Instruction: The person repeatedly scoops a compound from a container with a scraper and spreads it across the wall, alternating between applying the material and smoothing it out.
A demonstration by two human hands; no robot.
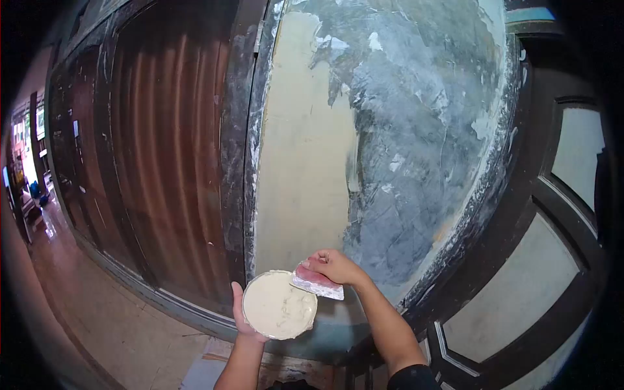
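My left hand (242, 311) is wrapped round the side of a round tub of cream-coloured putty (273, 309), held up in front of the wall. The putty's surface is smooth on the left and scraped up on the right. Pinched in my right hand (333, 265) is a putty knife (318, 284) with a reddish upper part and a wide, putty-smeared edge. It overlaps the tub's right rim in this view. Behind both hands rises a grey wall (416, 162), with a tall cream band of putty (302, 169) spread along its left side.
Left of the wall stands a dark-framed glass panel (169, 149) with brown curtains behind it. A dark wooden door with pale panels (513, 292) is on the right. Tiled floor (130, 338) runs back along the left toward a bright opening.
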